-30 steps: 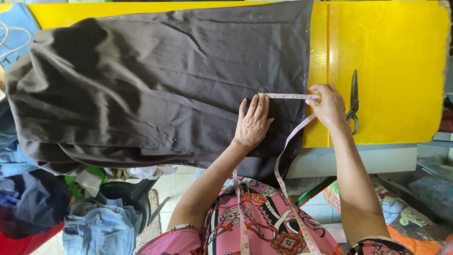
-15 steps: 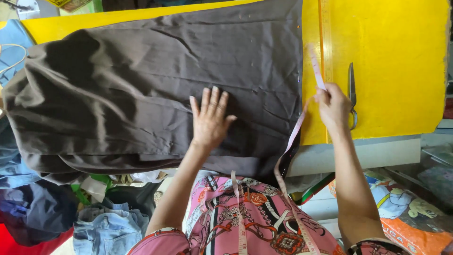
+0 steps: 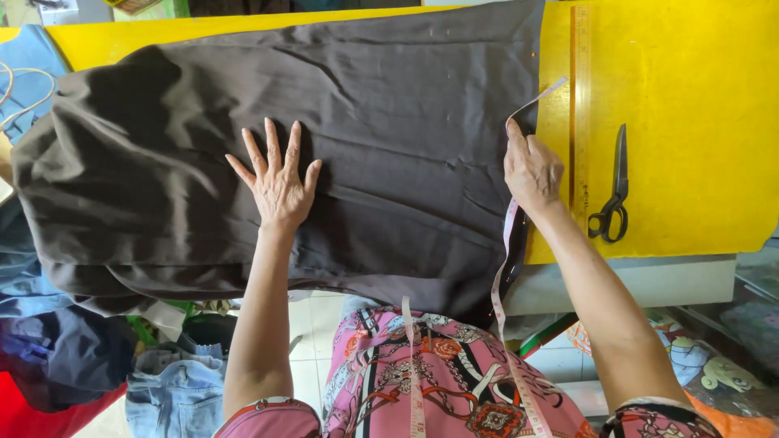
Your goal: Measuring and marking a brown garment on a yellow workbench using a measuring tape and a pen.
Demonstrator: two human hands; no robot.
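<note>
Since the earlier frames the left hand (image 3: 277,182) has slid leftward across the dark grey fabric (image 3: 389,105), away from the cloth's right edge and toward the middle of the frame, and the right hand (image 3: 531,169) has lifted the measuring tape (image 3: 505,259) from lying flat along the cloth to a loop standing up at the fabric's right edge.

The left hand lies flat with fingers spread wide, palm down on the fabric, gripping nothing. The right hand is closed, pinching the measuring tape between thumb and fingers just at the fabric's right border; the tape's free end curls up toward the upper right, and the rest runs down off the counter edge to the person's patterned pink top at the bottom of the frame.

The fabric covers most of the yellow counter (image 3: 698,97), from the far left to right of centre, with its left part bunched in folds and its lower edge hanging over the counter's front. A long yellow ruler (image 3: 579,97) lies upright in the frame just right of the fabric. Black scissors (image 3: 614,188) lie further right, apart from the right hand, handles toward the bottom. A heap of blue and dark clothes (image 3: 162,389) sits at lower left, below the counter.
</note>
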